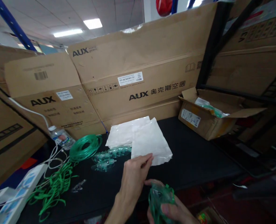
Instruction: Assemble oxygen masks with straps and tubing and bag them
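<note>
My left hand reaches to the near edge of a white plastic bag, thumb and fingertips closed together on it. This bag lies partly over other white bags. Lower down, my right hand is wrapped around a see-through green oxygen mask with green strap or tubing bunched against it. More see-through green masks lie in a row left of the bags. Beside them sits a coil of green tubing.
Green elastic straps lie tangled at the left, near a white power strip, cables and a plastic bottle. Small clear parts rest nearby. An open cardboard box stands back right. Large cardboard panels wall the black table's back.
</note>
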Motion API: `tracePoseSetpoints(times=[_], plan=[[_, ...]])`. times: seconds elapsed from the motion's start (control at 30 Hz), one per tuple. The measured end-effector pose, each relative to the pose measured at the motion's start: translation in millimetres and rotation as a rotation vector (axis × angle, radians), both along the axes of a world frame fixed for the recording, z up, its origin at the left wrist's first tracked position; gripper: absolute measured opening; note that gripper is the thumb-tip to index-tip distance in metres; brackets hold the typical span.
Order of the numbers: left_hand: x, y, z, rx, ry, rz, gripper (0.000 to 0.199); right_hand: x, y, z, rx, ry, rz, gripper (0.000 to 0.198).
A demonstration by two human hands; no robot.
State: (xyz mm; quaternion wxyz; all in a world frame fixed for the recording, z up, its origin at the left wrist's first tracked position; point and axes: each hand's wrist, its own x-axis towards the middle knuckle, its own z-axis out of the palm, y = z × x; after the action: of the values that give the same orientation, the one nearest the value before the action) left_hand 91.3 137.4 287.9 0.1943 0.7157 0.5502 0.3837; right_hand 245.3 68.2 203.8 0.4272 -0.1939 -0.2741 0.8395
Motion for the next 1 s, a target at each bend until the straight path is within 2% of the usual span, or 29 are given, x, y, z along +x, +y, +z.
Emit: tracePoseSetpoints(times=[0.07, 0.17, 0.23, 0.33, 0.47, 0.63, 0.8, 0.9, 1.0], plan=[[8.6, -13.1, -9.9, -0.058, 0.043, -0.002, 0.024, 2.4, -6.0, -3.8, -0.095, -0.01, -0.035, 0.074], [10.5, -23.7, -11.9, -0.122, 0.147, 0.003, 0.024, 11.0, -6.9, -3.3, -0.2, -0.029, -0.131, 0.079], [10.7, -27.1, -8.9, -0.06, 0.3, -0.001, 0.022, 15.6, -5.8, -0.1, -0.217, -0.057, -0.206, 0.086], [14.9, -29.4, -6.2, 0.116, 0.484, 0.005, 0.017, 17.1, -4.8, 5.3, -0.254, -0.119, -0.294, 0.097], [21.6, -30.6, -9.7, 0.24, 0.497, -0.066, 0.013, 16.0, -5.0, 10.6, -0.307, -0.259, -0.371, 0.109], [24.2, -38.5, -15.4, 0.248, 0.481, -0.259, 0.015, 21.2, -8.9, 14.6, -0.378, -0.39, -0.409, 0.093], [23.4, -47.9, -20.7, 0.131, 0.504, -0.383, 0.014, 32.6, -10.5, 16.8, -0.4, -0.398, -0.414, 0.079], [22.5, -54.1, -25.1, 0.07, 0.49, -0.404, 0.014, 34.7, -9.2, 17.7, -0.414, -0.461, -0.512, 0.075], [25.7, -62.2, -28.5, 0.05, 0.354, -0.392, 0.016, 27.3, -8.0, 18.5, -0.415, -0.522, -0.659, 0.068]])
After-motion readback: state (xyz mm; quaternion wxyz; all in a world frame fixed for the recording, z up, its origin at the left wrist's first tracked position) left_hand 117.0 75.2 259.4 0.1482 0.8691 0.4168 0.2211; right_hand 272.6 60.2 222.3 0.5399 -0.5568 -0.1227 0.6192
